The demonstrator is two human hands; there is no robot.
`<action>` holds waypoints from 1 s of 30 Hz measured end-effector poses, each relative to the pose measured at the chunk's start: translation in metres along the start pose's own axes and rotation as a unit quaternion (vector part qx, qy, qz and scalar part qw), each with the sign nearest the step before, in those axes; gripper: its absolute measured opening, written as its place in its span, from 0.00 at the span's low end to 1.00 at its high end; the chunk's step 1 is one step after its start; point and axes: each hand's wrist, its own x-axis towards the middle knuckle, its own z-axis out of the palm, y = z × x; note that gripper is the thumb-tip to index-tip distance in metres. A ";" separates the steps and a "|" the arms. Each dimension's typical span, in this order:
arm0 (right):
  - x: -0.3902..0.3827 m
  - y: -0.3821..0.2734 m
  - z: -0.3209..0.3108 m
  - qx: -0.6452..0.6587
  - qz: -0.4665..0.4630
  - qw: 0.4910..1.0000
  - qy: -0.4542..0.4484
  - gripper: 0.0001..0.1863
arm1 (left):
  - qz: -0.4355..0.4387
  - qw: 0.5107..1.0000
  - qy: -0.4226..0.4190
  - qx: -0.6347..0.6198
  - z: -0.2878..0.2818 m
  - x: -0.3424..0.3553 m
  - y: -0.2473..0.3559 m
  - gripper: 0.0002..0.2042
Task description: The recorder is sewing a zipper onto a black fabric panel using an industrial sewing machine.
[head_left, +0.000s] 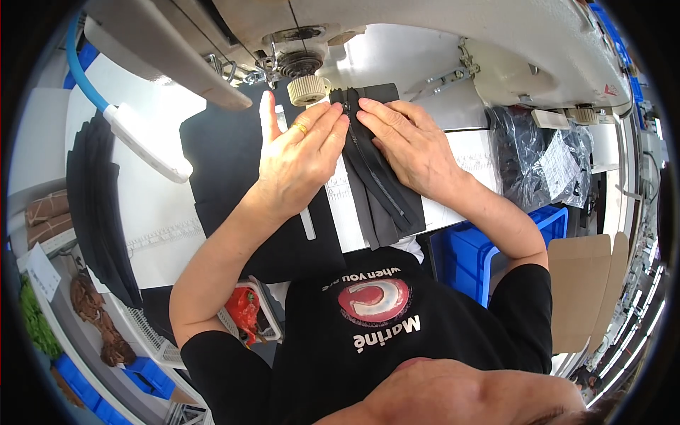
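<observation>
Black zipper lies slantwise on dark fabric strips, on the white surface in front of the sewing machine. Its upper end sits between the two hands, just beside a cream knob under the machine head. Left hand, gold ring on one finger: fingers extended and unclenched, tips at the zipper's left edge, thumb spread away. Right hand: fingers stretched out together, laid on the fabric along the right edge; cannot tell whether its thumb pinches any cloth. A larger black panel is spread to the left, with a narrow pale strip lying on it. Farther left: white lamp with blue cable, black fabric stack. Right: clear plastic bag with dark contents; blue crate lower down.
</observation>
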 end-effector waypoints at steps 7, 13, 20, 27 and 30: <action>-0.002 -0.002 -0.013 0.006 -0.149 0.989 0.009 0.25 | -0.053 0.995 -0.043 -0.075 -0.004 0.007 -0.011 0.12; -0.030 -0.035 -0.028 0.106 -0.219 0.970 -0.026 0.20 | -0.042 0.994 -0.008 -0.098 0.005 0.008 -0.020 0.08; -0.047 -0.062 -0.021 0.073 -0.090 0.993 -0.004 0.17 | -0.029 0.997 -0.023 -0.061 0.008 0.007 -0.024 0.07; -0.056 -0.056 -0.012 0.090 -0.098 0.991 0.006 0.16 | -0.033 0.997 -0.019 -0.061 0.008 0.007 -0.024 0.07; -0.060 -0.057 -0.019 0.093 -0.104 0.990 -0.031 0.18 | -0.031 0.998 -0.027 -0.057 0.004 0.006 -0.022 0.13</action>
